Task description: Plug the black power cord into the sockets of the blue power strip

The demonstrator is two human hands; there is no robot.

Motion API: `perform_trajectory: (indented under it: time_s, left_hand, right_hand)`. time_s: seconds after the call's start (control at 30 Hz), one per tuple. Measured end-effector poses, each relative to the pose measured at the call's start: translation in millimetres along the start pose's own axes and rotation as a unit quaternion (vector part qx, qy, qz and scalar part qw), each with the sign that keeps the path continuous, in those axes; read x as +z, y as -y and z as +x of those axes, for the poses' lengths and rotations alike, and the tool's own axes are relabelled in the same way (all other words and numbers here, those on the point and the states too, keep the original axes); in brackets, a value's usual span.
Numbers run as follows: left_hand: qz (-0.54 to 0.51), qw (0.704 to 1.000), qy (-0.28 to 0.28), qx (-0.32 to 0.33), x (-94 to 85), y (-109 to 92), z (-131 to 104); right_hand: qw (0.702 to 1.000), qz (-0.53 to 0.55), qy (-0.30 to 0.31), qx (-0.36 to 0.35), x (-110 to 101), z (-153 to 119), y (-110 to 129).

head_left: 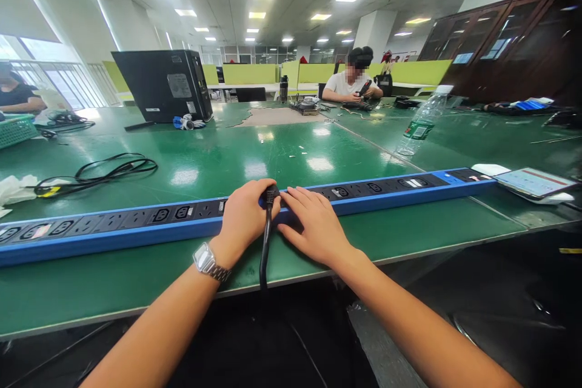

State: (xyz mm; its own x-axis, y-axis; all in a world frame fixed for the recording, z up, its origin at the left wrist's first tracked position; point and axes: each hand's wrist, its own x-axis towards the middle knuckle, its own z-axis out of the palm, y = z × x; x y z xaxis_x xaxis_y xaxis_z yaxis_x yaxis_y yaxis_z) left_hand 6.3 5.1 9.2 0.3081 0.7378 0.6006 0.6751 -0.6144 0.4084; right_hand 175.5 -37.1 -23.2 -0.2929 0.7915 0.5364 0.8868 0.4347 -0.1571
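A long blue power strip with a row of black sockets lies across the green table near its front edge. My left hand, with a watch on its wrist, is closed around a black power plug at the strip's middle. From the plug a thick black cord runs down over the table edge. Whether the plug sits fully in a socket is hidden by my fingers. My right hand rests on the strip just right of the plug, its fingers stretched out and lying flat.
A clear plastic bottle stands beyond the strip on the right. At the strip's right end lies a tablet-like screen. A loose black cable is coiled at left. Farther back stand a black computer case and a seated person.
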Motion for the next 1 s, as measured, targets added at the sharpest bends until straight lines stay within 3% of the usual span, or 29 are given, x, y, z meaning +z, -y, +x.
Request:
perform_trajectory:
  time_s: [0.27, 0.63, 1.0]
  left_hand:
    - [-0.033, 0.999, -0.006, 0.026, -0.5, 4.8, -0.4]
    - [-0.034, 0.997, 0.041, 0.061, 0.6, 4.9, -3.4]
    - [0.071, 0.997, 0.027, -0.005, 0.8, -6.8, 0.2]
  right_hand:
    - [0.999, -0.034, 0.034, -0.003, -4.6, 0.1, 3.6]
    - [0.999, -0.018, 0.031, 0.003, -4.3, 0.2, 3.4]
    - [1.000, 0.003, 0.019, -0.004, -3.0, -0.8, -0.4]
